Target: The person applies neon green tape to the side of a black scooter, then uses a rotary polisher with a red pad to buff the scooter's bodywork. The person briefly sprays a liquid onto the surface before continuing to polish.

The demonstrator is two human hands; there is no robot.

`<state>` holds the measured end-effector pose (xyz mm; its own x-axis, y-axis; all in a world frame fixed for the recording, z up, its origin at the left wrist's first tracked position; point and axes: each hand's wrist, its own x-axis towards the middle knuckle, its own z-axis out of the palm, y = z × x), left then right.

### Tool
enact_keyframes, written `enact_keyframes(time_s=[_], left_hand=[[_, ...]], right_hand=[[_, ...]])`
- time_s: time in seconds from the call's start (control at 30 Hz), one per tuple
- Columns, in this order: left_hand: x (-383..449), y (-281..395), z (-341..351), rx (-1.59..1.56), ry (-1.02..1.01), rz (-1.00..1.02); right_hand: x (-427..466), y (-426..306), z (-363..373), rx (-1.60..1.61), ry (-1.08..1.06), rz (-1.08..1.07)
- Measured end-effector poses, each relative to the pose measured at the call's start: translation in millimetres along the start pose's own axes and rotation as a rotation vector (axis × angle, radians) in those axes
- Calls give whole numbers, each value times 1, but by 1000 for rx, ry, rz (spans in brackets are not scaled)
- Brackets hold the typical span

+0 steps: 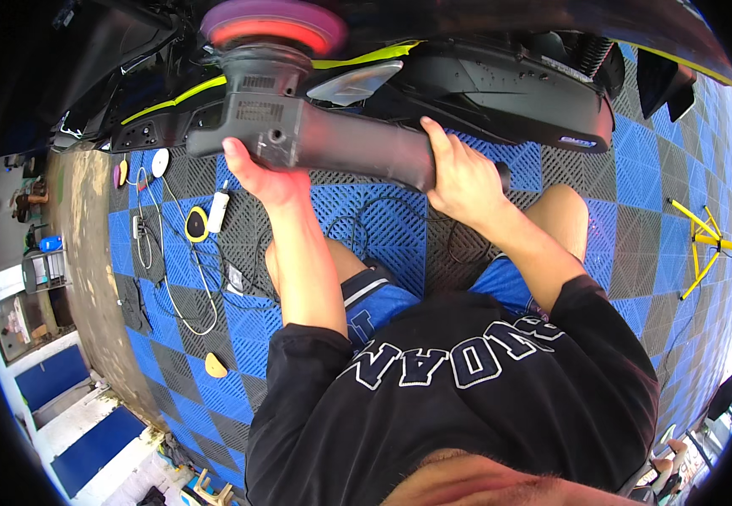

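Observation:
A black power polisher (359, 142) lies across my view, held in both my hands. My left hand (274, 180) supports its head from below, thumb up along the housing and most fingers hidden. Around the rear of the body wraps my right hand (467, 180). The polisher's round purple-and-red pad (274, 25) looks blurred. It faces a dark glossy panel (467, 22) of a black vehicle; I cannot tell if they touch. Yellow-green trim (366, 55) and a clear light lens (356, 83) show behind the tool, beside a black side cover (517, 104).
Blue and black grid tiles (372, 215) cover the floor. To the left lie a white bottle (218, 210), a yellow-rimmed black pad (196, 224), an orange pad (215, 365), a white disc (160, 162) and looping cables (179, 310). A yellow stand (710, 240) is on the right.

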<state>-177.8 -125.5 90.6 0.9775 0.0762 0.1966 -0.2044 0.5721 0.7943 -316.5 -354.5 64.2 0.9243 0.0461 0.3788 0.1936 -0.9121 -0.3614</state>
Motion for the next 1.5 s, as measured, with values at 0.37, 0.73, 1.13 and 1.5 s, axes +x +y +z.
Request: enact_keyframes(time_s=[0.37,0.73,1.13,1.5], left_hand=[[-21,-10,18,-11,-38,-24],[-34,-10,37,-1,9,-43],[-55,-18,67,-23,41,21],[-71,-18,92,-32,65,59]], right_hand=[[-12,18,-24,-39,-57,26],[-13,34,-39,-48,-73,-12],[-22,64,-66,-77,-25,-97],[-30,86,-88,-53,-27,-117]])
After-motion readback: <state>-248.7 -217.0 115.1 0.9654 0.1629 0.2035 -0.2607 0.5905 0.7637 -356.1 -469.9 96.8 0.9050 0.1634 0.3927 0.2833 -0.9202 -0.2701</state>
